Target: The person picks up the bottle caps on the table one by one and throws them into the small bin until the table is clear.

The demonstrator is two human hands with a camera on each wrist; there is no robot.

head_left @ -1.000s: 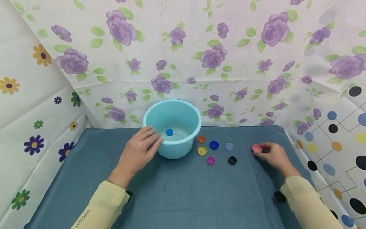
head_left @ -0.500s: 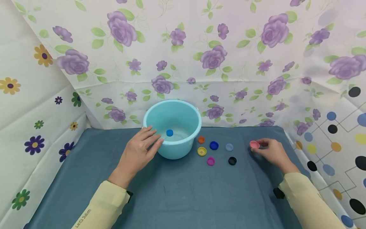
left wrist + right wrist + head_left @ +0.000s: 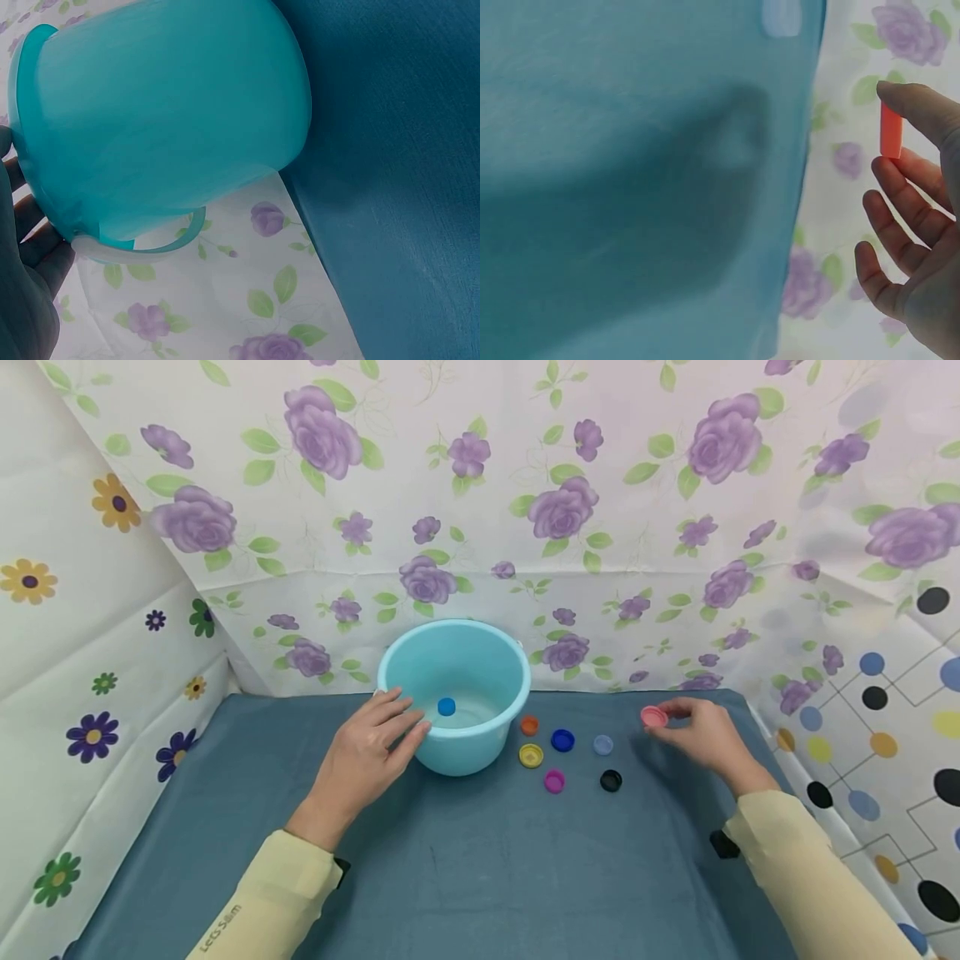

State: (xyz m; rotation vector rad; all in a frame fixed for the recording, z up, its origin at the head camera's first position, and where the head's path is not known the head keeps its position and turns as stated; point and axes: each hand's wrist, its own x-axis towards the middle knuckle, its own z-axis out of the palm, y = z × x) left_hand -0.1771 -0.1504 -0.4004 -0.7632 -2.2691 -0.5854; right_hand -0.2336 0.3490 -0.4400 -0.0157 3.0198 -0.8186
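The right hand (image 3: pixel 701 731), right of centre in the head view, pinches one pink cap (image 3: pixel 654 717) between thumb and fingertip; its wrist view shows the cap edge-on, the other fingers loosely bent. The left hand (image 3: pixel 367 752), fingers relaxed, touches one bucket (image 3: pixel 461 758); only the left wrist view shows its handle (image 3: pixel 139 253). Only the head view shows one blue cap (image 3: pixel 446 707) inside. Six more caps (image 3: pixel 562 741) lie right of the bucket. Worktop (image 3: pixel 487 877) spreads across the lower middle, its far edge meeting flowered cloth (image 3: pixel 480 543).
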